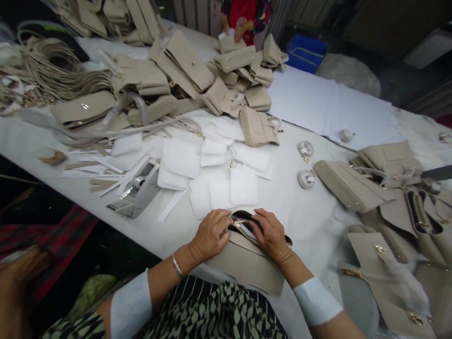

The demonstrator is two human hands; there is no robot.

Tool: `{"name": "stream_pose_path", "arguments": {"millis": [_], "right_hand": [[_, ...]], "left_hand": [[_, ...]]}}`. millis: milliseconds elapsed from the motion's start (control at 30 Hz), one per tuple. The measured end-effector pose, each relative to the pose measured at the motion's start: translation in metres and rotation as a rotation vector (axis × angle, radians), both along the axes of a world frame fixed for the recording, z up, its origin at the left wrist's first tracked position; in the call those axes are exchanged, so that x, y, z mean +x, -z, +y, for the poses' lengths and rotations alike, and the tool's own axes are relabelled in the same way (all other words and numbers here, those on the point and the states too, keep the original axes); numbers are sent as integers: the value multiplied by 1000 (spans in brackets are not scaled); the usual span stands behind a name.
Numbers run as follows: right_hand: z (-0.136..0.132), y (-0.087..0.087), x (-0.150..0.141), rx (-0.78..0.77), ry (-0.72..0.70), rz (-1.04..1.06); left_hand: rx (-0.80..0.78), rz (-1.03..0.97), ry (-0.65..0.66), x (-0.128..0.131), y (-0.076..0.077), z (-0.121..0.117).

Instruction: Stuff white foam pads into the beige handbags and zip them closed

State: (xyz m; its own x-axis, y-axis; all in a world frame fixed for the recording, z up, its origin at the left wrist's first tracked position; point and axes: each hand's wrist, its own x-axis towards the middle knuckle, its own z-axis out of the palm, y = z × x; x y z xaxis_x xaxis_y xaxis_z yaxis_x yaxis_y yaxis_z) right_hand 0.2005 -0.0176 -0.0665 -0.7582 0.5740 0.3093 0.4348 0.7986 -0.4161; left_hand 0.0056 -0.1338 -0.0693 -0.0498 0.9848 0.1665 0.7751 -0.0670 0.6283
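Note:
A beige handbag [247, 268] lies at the table's near edge, its mouth held apart between my hands. My left hand [213, 233], with a silver bangle at the wrist, grips the left end of the opening, fingers curled over the rim. On the other side my right hand [270, 235] is closed on the rim, its fingertips reaching into the mouth. A gold-coloured fitting and something whitish show inside the bag. Just beyond it lie white foam-like pads [243, 186].
A grey tape dispenser [136, 188] stands left of the pads. Piled beige bags [187, 61] fill the far side, and more bags [356, 186] lie at right. Coiled straps [305, 179] rest between. A co-worker in red [243, 19] handles a bag; another person's hand [26, 266] shows at left.

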Motion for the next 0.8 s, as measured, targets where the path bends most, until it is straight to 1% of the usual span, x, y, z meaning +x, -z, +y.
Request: {"name": "stream_pose_path", "arguments": {"millis": [67, 167, 233, 300, 400, 467, 533, 600, 667, 733, 800], "right_hand": [[-6, -5, 0, 3, -3, 12], [-21, -11, -1, -58, -65, -99], [-30, -11, -3, -138, -52, -110], [-33, -8, -4, -243, -20, -63], [-26, -6, -4, -418, -50, -76], [-18, -10, -4, -518, -86, -156], [-9, -18, -6, -578, -103, -256], [-3, -24, -9, -568, -120, -371], [0, -26, -14, -496, -153, -464], [1, -22, -20, -403, -190, -509], [1, -13, -25, -318, -197, -522]], "left_hand": [[-62, 32, -18, 3, 4, 10], [-153, 102, -23, 4, 4, 22], [-179, 107, 29, 2, 2, 27], [-180, 76, 97, -2, 1, 29], [-158, -8, 162, -9, 6, 29], [-146, -56, 194, -13, 10, 29], [-136, -86, 238, -16, 14, 29], [-127, -103, 268, -18, 15, 29], [-131, -115, 293, -19, 14, 30], [-148, -124, 311, -21, 13, 32], [-169, -143, 315, -22, 12, 35]]}}
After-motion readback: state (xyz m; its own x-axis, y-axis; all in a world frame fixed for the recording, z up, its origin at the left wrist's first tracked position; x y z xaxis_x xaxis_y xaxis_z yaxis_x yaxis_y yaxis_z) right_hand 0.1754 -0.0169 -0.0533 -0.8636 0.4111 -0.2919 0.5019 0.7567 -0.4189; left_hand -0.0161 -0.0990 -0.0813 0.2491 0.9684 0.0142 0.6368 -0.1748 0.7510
